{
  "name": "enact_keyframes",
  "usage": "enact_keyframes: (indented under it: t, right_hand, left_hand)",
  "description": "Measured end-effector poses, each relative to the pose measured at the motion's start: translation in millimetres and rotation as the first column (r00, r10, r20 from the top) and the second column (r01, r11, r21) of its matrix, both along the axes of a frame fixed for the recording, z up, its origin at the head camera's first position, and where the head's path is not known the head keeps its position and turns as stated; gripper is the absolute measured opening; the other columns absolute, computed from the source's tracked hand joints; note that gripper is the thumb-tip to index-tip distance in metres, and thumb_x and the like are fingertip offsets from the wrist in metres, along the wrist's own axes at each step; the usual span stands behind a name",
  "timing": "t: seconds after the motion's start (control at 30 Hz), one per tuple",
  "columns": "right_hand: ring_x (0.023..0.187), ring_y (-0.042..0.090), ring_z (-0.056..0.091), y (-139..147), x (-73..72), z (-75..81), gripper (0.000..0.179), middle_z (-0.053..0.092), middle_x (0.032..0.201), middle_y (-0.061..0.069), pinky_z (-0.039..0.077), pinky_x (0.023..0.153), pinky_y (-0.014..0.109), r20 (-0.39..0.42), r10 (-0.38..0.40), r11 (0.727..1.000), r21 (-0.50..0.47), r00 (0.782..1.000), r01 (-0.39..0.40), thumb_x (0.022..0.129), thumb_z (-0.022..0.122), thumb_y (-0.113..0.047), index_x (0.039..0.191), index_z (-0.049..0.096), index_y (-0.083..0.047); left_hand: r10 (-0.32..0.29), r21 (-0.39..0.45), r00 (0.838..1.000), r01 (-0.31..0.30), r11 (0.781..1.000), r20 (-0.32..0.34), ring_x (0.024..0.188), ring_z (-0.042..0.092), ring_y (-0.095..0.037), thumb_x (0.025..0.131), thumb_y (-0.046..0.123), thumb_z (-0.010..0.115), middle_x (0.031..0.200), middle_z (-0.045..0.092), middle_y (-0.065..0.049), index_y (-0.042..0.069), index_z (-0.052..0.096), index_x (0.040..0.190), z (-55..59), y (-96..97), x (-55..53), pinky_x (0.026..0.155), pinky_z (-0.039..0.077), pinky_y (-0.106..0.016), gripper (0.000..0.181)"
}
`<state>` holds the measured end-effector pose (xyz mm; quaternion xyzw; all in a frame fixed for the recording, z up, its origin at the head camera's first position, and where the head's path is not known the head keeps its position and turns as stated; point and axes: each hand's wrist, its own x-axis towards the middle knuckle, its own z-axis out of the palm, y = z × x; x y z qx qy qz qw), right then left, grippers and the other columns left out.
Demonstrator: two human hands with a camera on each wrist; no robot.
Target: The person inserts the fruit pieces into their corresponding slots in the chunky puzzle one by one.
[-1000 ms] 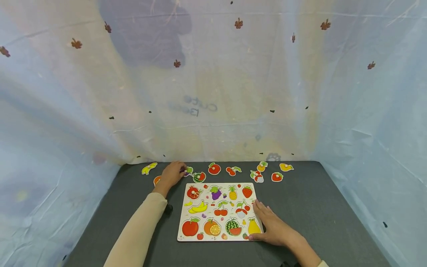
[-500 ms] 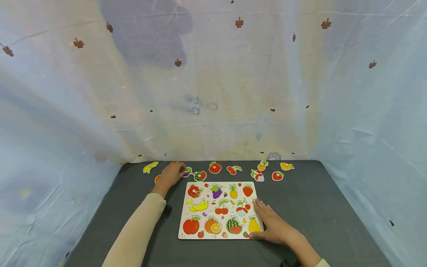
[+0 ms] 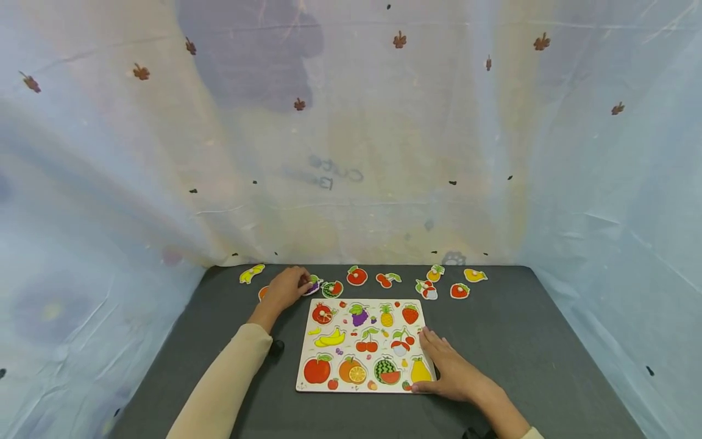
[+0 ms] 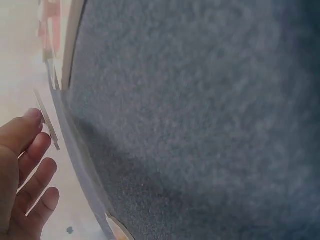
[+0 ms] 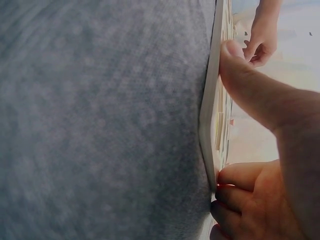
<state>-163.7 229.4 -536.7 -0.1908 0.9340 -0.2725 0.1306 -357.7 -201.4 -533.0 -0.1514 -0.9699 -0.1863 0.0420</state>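
My left hand (image 3: pixel 286 289) pinches a grape puzzle piece (image 3: pixel 313 285) at the far side of the table, just left of the watermelon piece (image 3: pixel 331 289). In the left wrist view the held piece shows edge-on as a thin flat sliver (image 4: pixel 46 120) between thumb and index finger, the other fingers loosely bent. My right hand (image 3: pixel 454 369) rests on the right edge of the white fruit puzzle board (image 3: pixel 356 364). Its fingers lie along that edge, and the thumb touches the near right corner by the pear. The right wrist view shows this thumb (image 5: pixel 250 80) over the board's rim.
Along the table's back edge lie loose fruit pieces: bananas (image 3: pixel 251 274), a partly hidden orange (image 3: pixel 263 292), an apple (image 3: pixel 357 276), cherries (image 3: pixel 388 280), a pineapple (image 3: pixel 435 274), a strawberry (image 3: pixel 459 291) and a pear (image 3: pixel 475 275). A pale curtain (image 3: pixel 351 152) hangs right behind.
My left hand has shifted slightly toward me and to the right with the grape piece, which shows more now. The right hand stays on the board, and the head view has shifted a little.
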Motion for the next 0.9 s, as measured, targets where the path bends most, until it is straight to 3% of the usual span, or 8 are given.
enact_keyframes:
  t: [0.4, 0.9]
  right_hand:
    - [0.162, 0.045, 0.022, 0, 0.0, -3.0, 0.125, 0.021, 0.176, 0.024, 0.015, 0.130, 0.064, -0.020, 0.005, 1.000, 0.006, 1.000, -0.005, 0.081, 0.088, -0.061, 0.167, 0.026, 0.005]
    - [0.162, 0.045, 0.022, -1, 0.7, -3.2, 0.126, 0.021, 0.176, 0.023, 0.015, 0.130, 0.064, -0.008, -0.009, 1.000, 0.015, 1.000, 0.009, 0.079, 0.089, -0.061, 0.168, 0.026, 0.004]
  left_hand:
    - [-0.056, 0.009, 0.998, 0.056, 0.998, -0.035, 0.081, 0.061, -0.014, 0.100, 0.033, 0.080, 0.096, 0.067, 0.001, 0.016, 0.074, 0.104, 8.4, 13.5, 24.0, 0.077, 0.057, -0.040, 0.018]
    - [-0.088, 0.051, 0.996, 0.090, 0.995, -0.034, 0.079, 0.058, -0.011, 0.097, 0.035, 0.083, 0.092, 0.065, 0.006, 0.020, 0.071, 0.098, 9.5, 38.6, 41.2, 0.074, 0.055, -0.033, 0.019]
